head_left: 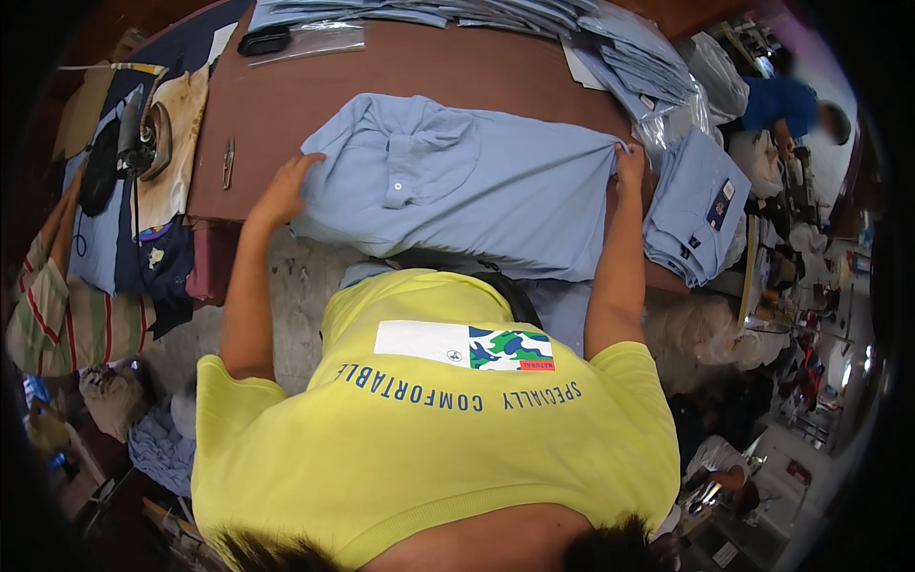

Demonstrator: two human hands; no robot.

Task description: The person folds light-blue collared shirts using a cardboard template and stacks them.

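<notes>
The light blue shirt (477, 186) lies spread on the brown table (286, 95) dead centre, my left hand (284, 186) flat with fingers open on its 9 o'clock edge, my right hand (629, 164) pinching the 3 o'clock edge, folded shirts (696, 205) just beyond.

A clear plastic bag (307, 40) lies flat at the far edge of the table (286, 95), beside a small black pouch. More clear plastic wrapping (679, 119) covers folded blue shirts at the right end (its shine hides what is under it). A dark rectangular tag (720, 204) with a red and white mark sits on the folded shirt stack (691, 214) just below that wrapping.
</notes>
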